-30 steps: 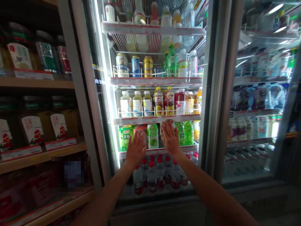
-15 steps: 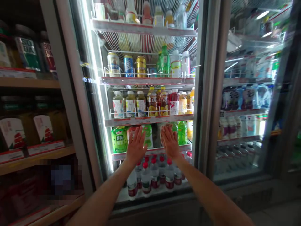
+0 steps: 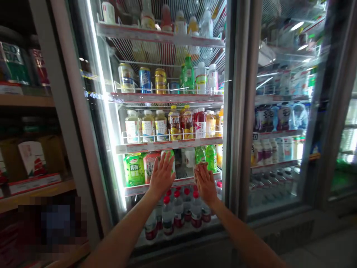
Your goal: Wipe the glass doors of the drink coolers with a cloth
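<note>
Two bare hands reach forward at chest-high shelves behind the glass door [image 3: 231,111] of a lit drinks fridge. The left hand [image 3: 162,178] is held flat, palm toward the glass, its fingers pointing up and slightly spread, with nothing visible in it; whether the palm touches the glass cannot be told. The right hand [image 3: 206,184] lies over a crumpled cloth [image 3: 199,166], fingers mostly straight and close together; the cloth shows past the fingertips, but most of it is hidden, so I cannot tell whether the fingers pinch it or only press on it. The cloth is in front of the lower shelf, just below two green bottles [image 3: 211,158] as seen here. Behind the left hand, a red pouch [image 3: 148,163] and a green carton are partly covered, and a green pouch [image 3: 134,169] stands farther left. Below the hands stand water bottles [image 3: 167,216] with red caps. On the shelf above the pouches are drinks with yellow caps and a red bottle [image 3: 200,123]; higher up, a blue can [image 3: 145,80] stands beside a gold can [image 3: 160,80].
</note>
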